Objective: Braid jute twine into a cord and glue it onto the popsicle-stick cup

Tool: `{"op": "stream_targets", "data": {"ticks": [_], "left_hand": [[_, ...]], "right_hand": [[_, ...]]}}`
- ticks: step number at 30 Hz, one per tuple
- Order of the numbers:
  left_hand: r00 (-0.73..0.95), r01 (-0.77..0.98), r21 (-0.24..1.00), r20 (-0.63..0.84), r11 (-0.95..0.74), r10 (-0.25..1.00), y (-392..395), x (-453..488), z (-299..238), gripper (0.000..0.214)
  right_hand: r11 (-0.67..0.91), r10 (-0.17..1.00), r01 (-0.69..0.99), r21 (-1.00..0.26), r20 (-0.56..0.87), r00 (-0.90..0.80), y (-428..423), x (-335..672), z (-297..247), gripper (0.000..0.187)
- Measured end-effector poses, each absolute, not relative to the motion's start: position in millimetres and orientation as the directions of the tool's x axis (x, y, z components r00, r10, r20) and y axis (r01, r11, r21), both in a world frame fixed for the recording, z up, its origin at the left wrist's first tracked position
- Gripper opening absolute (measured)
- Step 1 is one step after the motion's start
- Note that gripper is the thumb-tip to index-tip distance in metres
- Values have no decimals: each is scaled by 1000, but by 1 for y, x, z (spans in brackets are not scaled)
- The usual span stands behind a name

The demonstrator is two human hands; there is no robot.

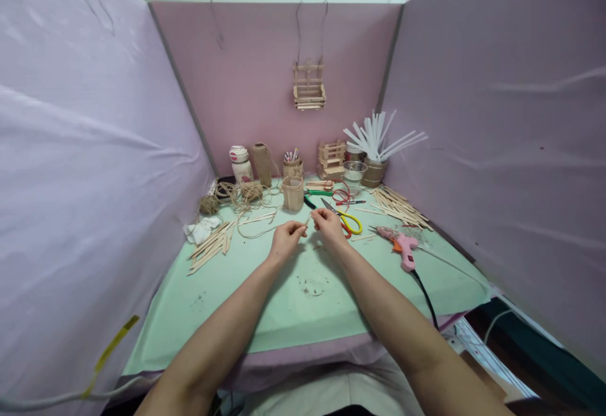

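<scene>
My left hand (285, 240) and my right hand (327, 225) meet over the middle of the green table (227, 302), both with fingers pinched. Between them they hold a thin wooden stick (308, 219), seemingly with a strand of twine; the detail is too small to be sure. A loop of twine (255, 221) lies on the table just left of my hands. A small cup built from craft sticks (293, 193) stands right behind them.
A pink glue gun (402, 247) with a black cord lies at the right. Yellow-handled scissors (344, 219), craft-stick piles (211, 247) (398, 208), twine balls (237, 192), a spool (261, 163), a bottle (241, 163) and a jar of white sticks (374, 166) fill the back. Purple panels surround the table.
</scene>
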State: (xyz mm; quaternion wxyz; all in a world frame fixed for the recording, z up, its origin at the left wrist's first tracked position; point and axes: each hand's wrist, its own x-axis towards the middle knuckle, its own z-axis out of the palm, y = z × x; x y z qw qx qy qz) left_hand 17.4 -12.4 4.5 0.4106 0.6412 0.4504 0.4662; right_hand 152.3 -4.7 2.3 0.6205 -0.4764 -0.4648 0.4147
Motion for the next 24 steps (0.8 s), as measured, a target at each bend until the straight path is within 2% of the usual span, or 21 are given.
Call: {"op": "stream_targets", "data": {"ticks": [5, 11, 14, 16, 20, 24], "left_hand": [[125, 136, 957, 239, -255, 963, -8, 14, 4, 24], [129, 149, 951, 254, -272, 959, -13, 14, 9, 30], [193, 152, 938, 280, -311, 940, -15, 15, 9, 26], [223, 151, 931, 297, -333, 929, -15, 16, 7, 23], [230, 183, 919, 304, -348, 924, -12, 16, 1, 19], [262, 194, 915, 299, -353, 918, -11, 16, -2, 18]], "right_hand": [[174, 973, -171, -970, 143, 180, -8, 152, 8, 26], [28, 997, -259, -965, 10, 74, -8, 151, 10, 34], [-72, 997, -271, -960, -70, -18, -8, 152, 9, 35], [-100, 992, -312, -945, -69, -109, -9, 152, 6, 31], [-78, 985, -369, -926, -16, -169, -8, 154, 1, 28], [65, 997, -282, -957, 73, -16, -4, 152, -3, 29]]}}
